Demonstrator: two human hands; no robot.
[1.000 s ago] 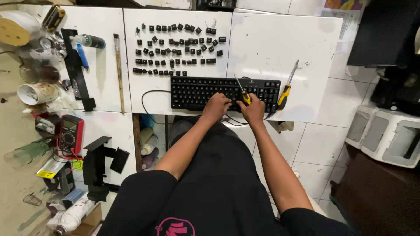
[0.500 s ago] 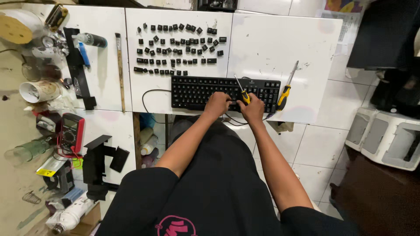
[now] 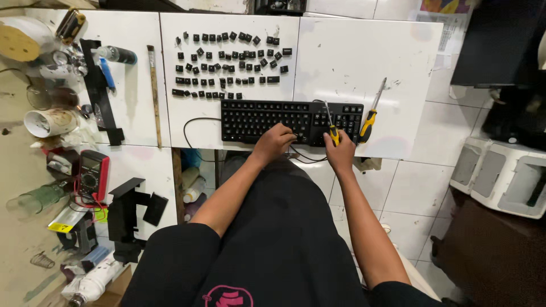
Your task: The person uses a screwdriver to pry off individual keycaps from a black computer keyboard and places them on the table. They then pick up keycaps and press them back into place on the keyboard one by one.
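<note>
1. Our right hand point(image 3: 340, 152), just right of centre in the frame, is clamped on a yellow-handled screwdriver point(image 3: 331, 126) whose shaft lies over the black keyboard point(image 3: 256, 118).
2. Our left hand point(image 3: 275, 141) rests at the keyboard's near edge, fingers curled down on the keys; we cannot tell whether it grips anything.
3. A second screwdriver point(image 3: 371, 116) lies just right of the keyboard.
4. Loose keycaps point(image 3: 227, 65) lie in rows above it, upper centre.
5. A multimeter point(image 3: 91, 175) sits at lower left.
</note>
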